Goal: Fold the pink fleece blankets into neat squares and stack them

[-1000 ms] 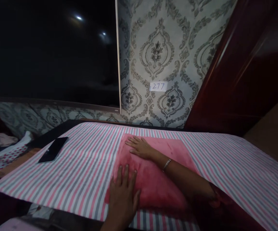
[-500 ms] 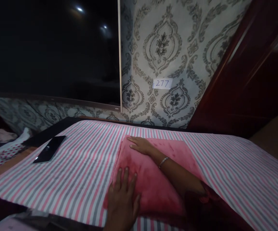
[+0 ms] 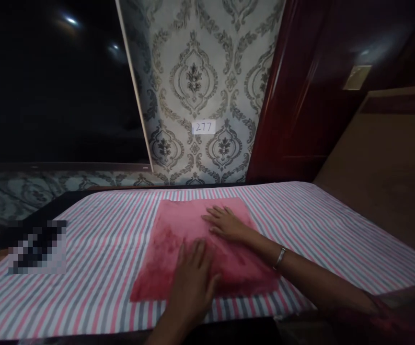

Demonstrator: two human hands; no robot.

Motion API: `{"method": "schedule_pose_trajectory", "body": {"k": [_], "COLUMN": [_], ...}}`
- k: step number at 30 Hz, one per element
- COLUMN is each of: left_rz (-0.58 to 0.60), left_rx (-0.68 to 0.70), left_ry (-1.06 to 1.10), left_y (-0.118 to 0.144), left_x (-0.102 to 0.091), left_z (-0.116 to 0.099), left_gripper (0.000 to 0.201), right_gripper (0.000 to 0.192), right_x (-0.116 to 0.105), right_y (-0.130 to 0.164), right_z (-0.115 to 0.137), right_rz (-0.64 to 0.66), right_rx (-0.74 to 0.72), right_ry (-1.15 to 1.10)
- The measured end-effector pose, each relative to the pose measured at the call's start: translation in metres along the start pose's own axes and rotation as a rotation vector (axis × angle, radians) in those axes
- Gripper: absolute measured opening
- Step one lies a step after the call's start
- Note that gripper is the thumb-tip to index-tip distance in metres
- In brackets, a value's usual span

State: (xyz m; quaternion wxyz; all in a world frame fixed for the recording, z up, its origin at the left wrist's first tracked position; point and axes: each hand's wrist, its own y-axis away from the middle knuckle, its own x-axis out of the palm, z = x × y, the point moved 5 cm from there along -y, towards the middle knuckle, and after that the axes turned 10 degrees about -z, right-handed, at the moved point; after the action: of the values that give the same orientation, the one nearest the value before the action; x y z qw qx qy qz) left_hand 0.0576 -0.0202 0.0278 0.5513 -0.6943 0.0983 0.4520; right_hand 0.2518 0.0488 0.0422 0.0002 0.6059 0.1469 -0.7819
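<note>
The left hand (image 3: 193, 280) lay flat, palm down, on the near part of a pink cloth (image 3: 178, 239), its fingers spread and gripping nothing. The right hand (image 3: 227, 224) rested the same way farther back on the cloth, toward its right side, fingers stretched out and pointing left; its grip was also open and empty, only pressing on the fabric. A thin bracelet (image 3: 280, 257) sat on the right wrist.

The pink cloth lay in the middle of a striped sheet (image 3: 96, 268) of pink, grey and white that covered the bench. It looked like a neat, roughly square piece with straight edges, lying flat with hardly a wrinkle. Whether it was one layer or already folded into several could not be told in the dim light.

Judging from how things lay, the cloth was already spread and squared up, and both palms were set as if for smoothing it. No edge was lifted or turned over, so any further fold was not yet begun.

On the far left of the bench a blurred dark patch (image 3: 37, 247) hid some flat object, well apart from the hands. Behind the bench stood a patterned wall with a small label (image 3: 203, 127) reading 277, a dark screen (image 3: 49, 81) to the left, and a reddish wooden door (image 3: 301, 96) to the right.
</note>
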Motion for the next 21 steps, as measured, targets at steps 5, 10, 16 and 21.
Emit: {"method": "schedule_pose_trajectory", "body": {"k": [5,10,16,21], "left_rz": [0.156,0.118,0.058,0.093], "left_rx": [0.114,0.123,0.083,0.115], "left_ry": [0.138,0.074,0.048,0.033], "left_y": [-0.021,-0.006,0.006,0.003], "left_x": [0.038,0.058,0.069,0.065], "left_z": [-0.051,-0.056,-0.055,-0.053], "left_gripper": [0.076,0.088,0.081,0.08], "right_gripper": [0.057,0.062,0.06,0.06], "right_x": [-0.006,0.004,0.019,0.024], "right_y": [0.015,-0.007,-0.03,-0.031], "right_z": [-0.045,-0.077,-0.117,-0.123], "right_rz": [-0.033,-0.035,-0.046,-0.033], "right_rx": [0.062,0.17,0.249,0.268], "right_ry": [0.073,0.022,-0.038,-0.055]}}
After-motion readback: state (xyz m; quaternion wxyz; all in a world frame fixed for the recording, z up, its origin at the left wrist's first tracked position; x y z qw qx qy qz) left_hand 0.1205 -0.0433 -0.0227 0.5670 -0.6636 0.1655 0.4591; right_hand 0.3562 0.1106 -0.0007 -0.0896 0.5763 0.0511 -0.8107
